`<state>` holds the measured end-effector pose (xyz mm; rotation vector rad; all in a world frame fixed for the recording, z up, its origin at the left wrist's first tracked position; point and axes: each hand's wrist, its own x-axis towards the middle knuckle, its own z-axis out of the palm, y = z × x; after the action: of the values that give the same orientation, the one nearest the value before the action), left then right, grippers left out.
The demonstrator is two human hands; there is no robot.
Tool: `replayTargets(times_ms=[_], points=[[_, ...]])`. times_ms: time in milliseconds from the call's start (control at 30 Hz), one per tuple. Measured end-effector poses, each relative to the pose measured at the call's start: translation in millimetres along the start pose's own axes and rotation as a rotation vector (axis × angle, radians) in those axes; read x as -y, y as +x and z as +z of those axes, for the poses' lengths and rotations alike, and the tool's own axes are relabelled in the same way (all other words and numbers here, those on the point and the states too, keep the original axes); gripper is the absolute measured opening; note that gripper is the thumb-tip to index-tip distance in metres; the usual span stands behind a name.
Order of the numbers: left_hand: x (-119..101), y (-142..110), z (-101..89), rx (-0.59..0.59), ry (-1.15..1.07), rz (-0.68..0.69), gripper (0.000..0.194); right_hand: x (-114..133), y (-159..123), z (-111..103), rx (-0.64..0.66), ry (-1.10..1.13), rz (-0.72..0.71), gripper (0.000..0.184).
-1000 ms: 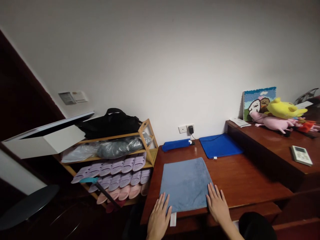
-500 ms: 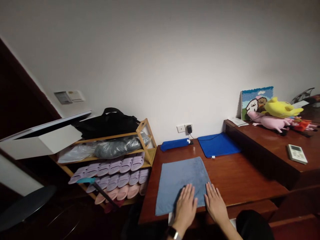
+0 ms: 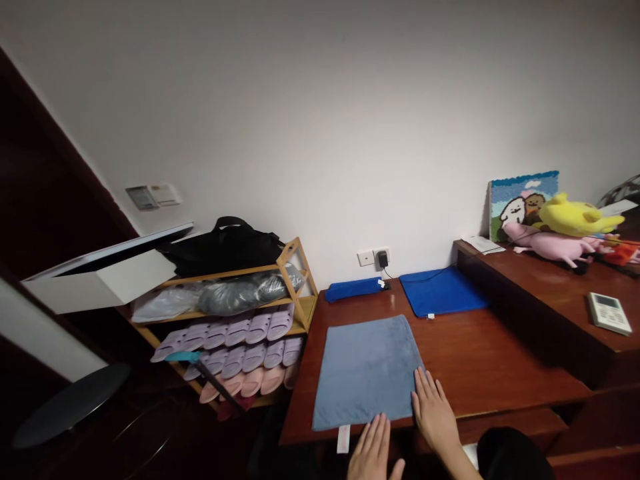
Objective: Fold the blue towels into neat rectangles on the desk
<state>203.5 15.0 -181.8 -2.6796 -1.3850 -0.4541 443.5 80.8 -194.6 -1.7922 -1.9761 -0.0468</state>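
A grey-blue plush cloth lies flat on the brown wooden table, with a white label hanging past its front edge. My left hand is at the cloth's near edge, fingers stretched out and palm down, its wrist out of frame. Along the right edge near the front corner lies my right hand, flat, fingertips touching the border of the cloth. Neither hand grips anything.
Behind the cloth are a folded blue cloth and a flat blue cloth. A shoe rack with slippers stands left. On the raised right surface are plush toys and a white remote-like device. A plug sits in the wall socket.
My left hand has drawn back from the middle of the cloth to its near edge, uncovering the label. My right hand stays by the right edge. The view has shifted slightly.
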Motion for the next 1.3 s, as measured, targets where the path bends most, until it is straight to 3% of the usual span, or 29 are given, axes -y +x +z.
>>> replayTargets(times_ms=[167, 267, 433, 600, 700, 800, 933, 1033, 1100, 1200, 1300], points=[[45.3, 3.9, -51.4, -0.099, 0.108, -0.202, 0.058, 0.1, 0.2, 1.8, 0.005, 0.001, 0.005, 0.064], [67.3, 1.0, -70.3, -0.070, 0.126, -0.164, 0.067, -2.0, 0.0, 4.9, -0.001, -0.005, 0.005, 0.065], [78.1, -30.8, -64.2, -0.049, 0.134, -0.180, 0.078, -4.6, -1.6, 10.1, -0.021, -0.001, 0.001, 0.065], [82.2, -67.9, -49.8, -0.106, 0.157, -0.199, 0.082, -5.1, -2.7, 10.7, -0.018, -0.007, -0.004, 0.066], [90.9, -76.1, -51.5, -0.140, 0.173, -0.167, 0.082, -5.3, -2.3, 11.7, -0.024, -0.007, -0.002, 0.065], [91.4, -56.6, -64.9, -0.187, 0.196, -0.180, 0.075, -4.9, -1.9, 13.0, -0.041, -0.008, -0.004, 0.065], [61.2, 14.4, -80.2, -0.130, 0.114, -0.150, 0.066, -3.7, -1.4, 12.0, -0.053, -0.030, -0.005, 0.064], [27.0, 74.4, -71.7, -0.023, 0.010, -0.060, 0.062, -3.0, -0.5, 9.5, -0.049, -0.048, -0.015, 0.066], [11.1, 100.1, -56.6, -0.009, -0.024, -0.096, 0.061, -2.7, 0.2, 7.8, -0.040, -0.064, -0.017, 0.065], [11.0, 102.5, -31.1, 0.002, -0.014, -0.217, 0.062, -2.2, 0.6, 6.1, -0.029, -0.078, -0.011, 0.065], [39.5, 67.7, -14.9, -0.017, 0.050, -0.327, 0.062, -1.7, 0.2, 5.0, -0.034, -0.060, -0.012, 0.064]])
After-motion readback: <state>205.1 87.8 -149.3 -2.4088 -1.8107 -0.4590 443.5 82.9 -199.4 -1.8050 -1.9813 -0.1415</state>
